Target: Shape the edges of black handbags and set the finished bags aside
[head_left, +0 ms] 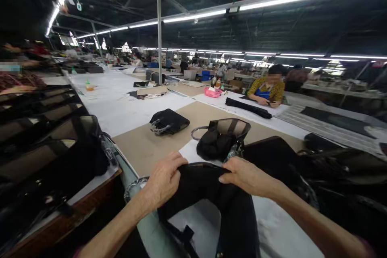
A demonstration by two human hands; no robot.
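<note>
A black handbag (202,181) stands before me on the table, its upper rim towards the camera and a pale inside showing through the opening. My left hand (165,179) grips the far rim on the left, thumb and fingers closed over the fabric. On the right, my right hand (246,175) pinches the same rim between thumb and fingers. A plastic-wrapped handle (131,188) sticks out beside my left wrist. Just beyond the rim lies another black bag (211,145) with a beige inside, and farther left a smaller-looking black bag (172,121) rests on brown board.
Rows of black bags (69,149) crowd a bench on my left, and more dark bags (272,153) lie to my right. Across the table are a pink basket (212,92), a bundle of black strips (248,108), a glue bottle (88,86) and a seated co-worker (269,88).
</note>
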